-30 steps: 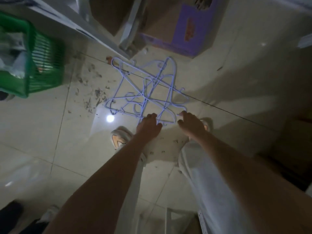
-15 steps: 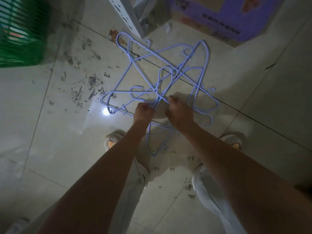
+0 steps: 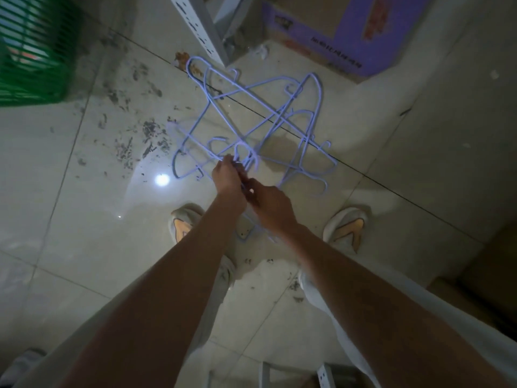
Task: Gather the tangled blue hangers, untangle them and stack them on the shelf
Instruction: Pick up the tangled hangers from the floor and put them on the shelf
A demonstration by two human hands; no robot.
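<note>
A tangle of several thin blue hangers [image 3: 260, 119] lies on the tiled floor in front of my feet, its near side lifted. My left hand [image 3: 227, 177] is closed around the hooks and wires at the near edge of the tangle. Just to its right, my right hand [image 3: 270, 204] grips wires of the same bundle, and part of a hanger [image 3: 243, 236] hangs below it. The shelf's grey metal upright [image 3: 201, 29] stands beyond the hangers.
A green slatted plastic basket [image 3: 33, 51] sits at the far left. A purple cardboard box [image 3: 349, 32] rests at the far right behind the hangers. Dirt and debris [image 3: 134, 135] litter the tiles to the left. My two shoes [image 3: 345, 231] flank the hands.
Both hands have closed on the near edge of the hanger tangle and drawn it up and toward me, coming closer together. The view has tilted down nearer the floor.
</note>
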